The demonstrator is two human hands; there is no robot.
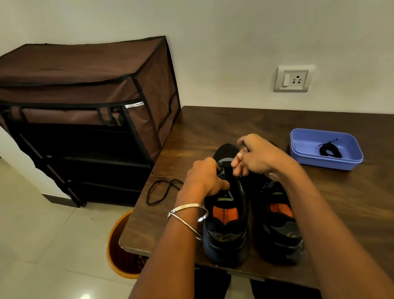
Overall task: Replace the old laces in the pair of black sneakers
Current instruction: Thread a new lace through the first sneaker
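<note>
Sneakers: left sneaker (226,223) and right sneaker (278,224) side by side, table (375,200) near edge
Left hand (205,178): grips left sneaker's eyelet area
Right hand (257,156): pinches lace (227,167)
Loose lace (162,191): on table, left
Coiled lace (330,150): in blue tray (301,142)

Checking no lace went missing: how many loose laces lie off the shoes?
2: one loose lace on the table left of the sneakers, one bundled lace in the blue tray. Hands may hide others.
</note>
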